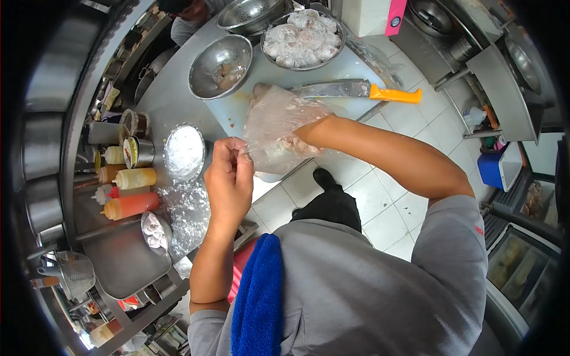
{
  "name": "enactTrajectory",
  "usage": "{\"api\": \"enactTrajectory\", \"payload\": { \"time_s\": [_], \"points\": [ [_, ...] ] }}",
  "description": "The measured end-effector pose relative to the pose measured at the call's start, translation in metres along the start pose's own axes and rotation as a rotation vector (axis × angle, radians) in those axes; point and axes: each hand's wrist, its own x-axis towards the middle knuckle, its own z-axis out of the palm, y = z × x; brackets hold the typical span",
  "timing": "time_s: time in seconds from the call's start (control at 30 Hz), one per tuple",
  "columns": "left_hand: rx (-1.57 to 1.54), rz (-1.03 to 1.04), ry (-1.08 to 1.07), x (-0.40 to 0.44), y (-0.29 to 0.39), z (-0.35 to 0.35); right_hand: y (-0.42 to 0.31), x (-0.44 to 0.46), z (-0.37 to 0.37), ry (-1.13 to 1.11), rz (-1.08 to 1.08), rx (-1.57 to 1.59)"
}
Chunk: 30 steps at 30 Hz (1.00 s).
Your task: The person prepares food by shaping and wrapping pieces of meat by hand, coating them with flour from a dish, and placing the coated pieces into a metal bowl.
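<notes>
A clear plastic bag (pixel 276 115), dusted white inside, lies over the cutting board (pixel 350 65). My left hand (pixel 231 169) pinches the edge of its mouth between thumb and fingers. My right hand (pixel 312 135) reaches into the bag, its fingers mostly hidden by plastic. Pale, floury meat pieces (pixel 291 144) show next to those fingers. Beyond the bag, a large knife (pixel 338 89) with a yellow handle lies across the board.
A steel bowl with a few meat pieces (pixel 205 74) and a bowl heaped with floured pieces (pixel 303 38) stand at the back. At left are a foil-lined dish of white powder (pixel 184 151), spilled flour, sauce bottles (pixel 133 204) and a small bowl (pixel 155 234). Another person (pixel 190 24) stands beyond.
</notes>
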Motion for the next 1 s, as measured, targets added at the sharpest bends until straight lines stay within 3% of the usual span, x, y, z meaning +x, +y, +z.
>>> {"api": "enactTrajectory", "payload": {
  "time_s": [0.43,0.57,0.67,0.73,0.77,0.83,0.87,0.93,0.97,1.0],
  "points": [
    [-0.006,0.020,0.022,-0.007,-0.021,-0.012,0.022,-0.016,0.064,-0.219,0.272,0.351],
    [-0.008,-0.001,0.024,-0.001,-0.020,-0.016,-0.002,-0.047,0.010,-0.223,0.172,0.412],
    [-0.072,0.050,0.067,-0.001,-0.029,-0.009,-0.011,-0.056,-0.017,-0.375,0.301,0.254],
    [-0.056,0.052,0.063,-0.001,-0.031,-0.008,-0.009,-0.057,-0.015,-0.162,0.347,0.353],
    [-0.040,0.047,0.054,0.000,-0.029,-0.007,-0.009,-0.056,-0.019,-0.160,0.347,0.349],
    [-0.035,0.047,0.043,0.002,-0.023,-0.006,-0.010,-0.054,-0.031,-0.177,0.647,0.843],
    [-0.040,0.053,0.046,0.003,-0.021,-0.006,-0.012,-0.053,-0.033,-0.173,0.647,0.836],
    [-0.035,0.063,0.049,0.005,-0.018,-0.006,-0.017,-0.050,-0.036,0.130,0.573,0.858],
    [-0.040,0.065,0.057,0.006,-0.017,-0.005,-0.017,-0.048,-0.032,0.129,0.568,0.849],
    [-0.045,0.058,0.052,0.008,-0.016,-0.004,-0.014,-0.046,-0.023,0.214,0.460,0.668]
  ]
}}
